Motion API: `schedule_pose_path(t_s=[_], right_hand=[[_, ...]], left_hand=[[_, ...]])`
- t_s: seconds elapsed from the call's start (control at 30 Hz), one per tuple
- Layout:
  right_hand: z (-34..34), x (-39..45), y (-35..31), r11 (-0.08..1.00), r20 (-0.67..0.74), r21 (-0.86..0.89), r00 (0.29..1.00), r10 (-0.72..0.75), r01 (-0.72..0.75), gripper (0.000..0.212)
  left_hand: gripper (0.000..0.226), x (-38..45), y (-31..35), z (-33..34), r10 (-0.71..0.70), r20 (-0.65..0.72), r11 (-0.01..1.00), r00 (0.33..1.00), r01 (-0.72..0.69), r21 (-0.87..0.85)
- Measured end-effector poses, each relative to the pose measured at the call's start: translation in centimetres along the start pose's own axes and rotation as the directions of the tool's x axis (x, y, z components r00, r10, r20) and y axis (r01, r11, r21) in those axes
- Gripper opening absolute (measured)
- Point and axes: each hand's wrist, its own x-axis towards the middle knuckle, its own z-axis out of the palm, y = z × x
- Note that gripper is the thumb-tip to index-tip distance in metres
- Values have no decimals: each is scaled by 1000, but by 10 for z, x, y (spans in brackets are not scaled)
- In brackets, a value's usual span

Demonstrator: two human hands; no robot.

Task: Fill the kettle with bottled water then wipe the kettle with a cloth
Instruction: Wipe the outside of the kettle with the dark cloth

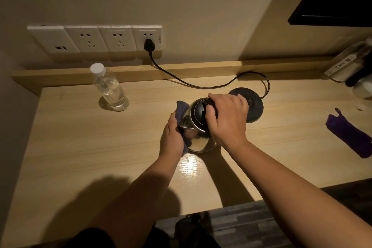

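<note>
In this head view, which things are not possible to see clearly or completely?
- Kettle handle: hidden under the right hand.
- Water level in the kettle: its closed lid hides it.
- Cloth: mostly hidden between the left hand and the kettle.
- Items at the right edge: blurred, cut off by the frame.
- Print on the white strip: too small.

One steel kettle with black lid (198, 127) at centre. One round black kettle base (252, 106) at 2 o'clock of it. One clear plastic water bottle, white cap (110, 88), at 10 o'clock. Two dark cloths: one blue-grey (181, 109) against the kettle, one purple (349, 135) at 3 o'clock. Four white wall socket plates (94, 39), one black plug (148, 44). Two bare hands: left (172, 137), right (227, 117).
</note>
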Motion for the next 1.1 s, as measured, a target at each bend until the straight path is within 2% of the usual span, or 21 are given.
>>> schedule_pose_path(t_s=[0.07, 0.2, 0.33, 0.4, 0.47, 0.53, 0.63, 0.73, 0.8, 0.93, 1.1], right_hand=[[-1, 0, 1, 1000, -9, -11, 1000, 24, -24, 44], [-8, 1, 0, 997, 19, -60, 998, 55, -53, 46], [-13, 0, -2, 977, 104, -210, 994, 43, -20, 57], [-16, 3, -2, 960, 193, -278, 981, 33, 22, 70], [-21, 7, -4, 949, 278, -307, 960, 18, 71, 80], [-25, 11, -5, 948, 327, -299, 945, -7, 111, 85], [-27, 17, -5, 948, 365, -275, 930, -53, 162, 88], [-28, 25, -5, 955, 414, -228, 907, -81, 190, 85], [-27, 28, -5, 968, 435, -187, 897, -73, 170, 83], [-23, 29, -7, 979, 400, -175, 916, -22, 100, 78], [-21, 28, -8, 981, 385, -183, 923, 11, 65, 78]], left_hand=[[46, 4, -5, 5, -37, -11, 999, 999, 37, 6], [59, 12, -5, 11, -105, 3, 994, 994, 105, -37], [38, -15, 13, 9, 35, -38, 998, 999, -33, 55], [36, -24, 18, 6, 93, -54, 994, 994, -90, 55], [43, -25, 23, 4, 63, -29, 998, 998, -62, 2], [46, -26, 26, 3, 39, -51, 999, 998, -40, -19], [38, -32, 27, 2, 118, -112, 993, 987, -116, 26], [48, -34, 37, 5, 37, -131, 998, 991, -42, -36], [47, -32, 46, 7, 19, -144, 999, 989, -24, -35], [39, -27, 54, 10, 43, -106, 996, 993, -34, 82], [46, -20, 30, 5, -6, -74, 1000, 997, 7, 24]])
